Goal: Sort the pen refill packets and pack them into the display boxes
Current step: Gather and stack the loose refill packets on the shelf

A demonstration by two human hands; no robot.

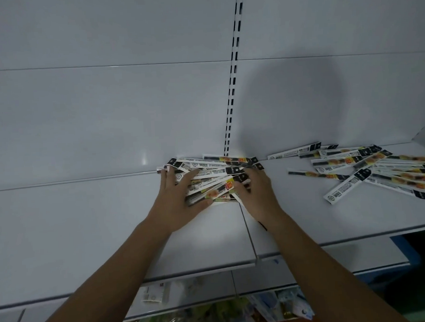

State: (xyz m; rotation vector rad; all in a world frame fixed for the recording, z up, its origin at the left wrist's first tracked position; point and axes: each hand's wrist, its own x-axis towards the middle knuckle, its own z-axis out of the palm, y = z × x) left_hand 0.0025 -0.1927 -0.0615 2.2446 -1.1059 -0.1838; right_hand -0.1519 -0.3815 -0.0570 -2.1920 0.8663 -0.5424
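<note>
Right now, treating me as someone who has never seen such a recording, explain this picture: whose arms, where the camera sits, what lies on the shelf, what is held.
No machine here: a person works with bare hands, and one camera worn on the head looks forward and down. The left hand and right hand press on a fanned pile of pen refill packets on a white shop shelf, seemingly bunching it from both sides. A second loose scatter of packets lies further right. Neither hand visibly grips anything.
</note>
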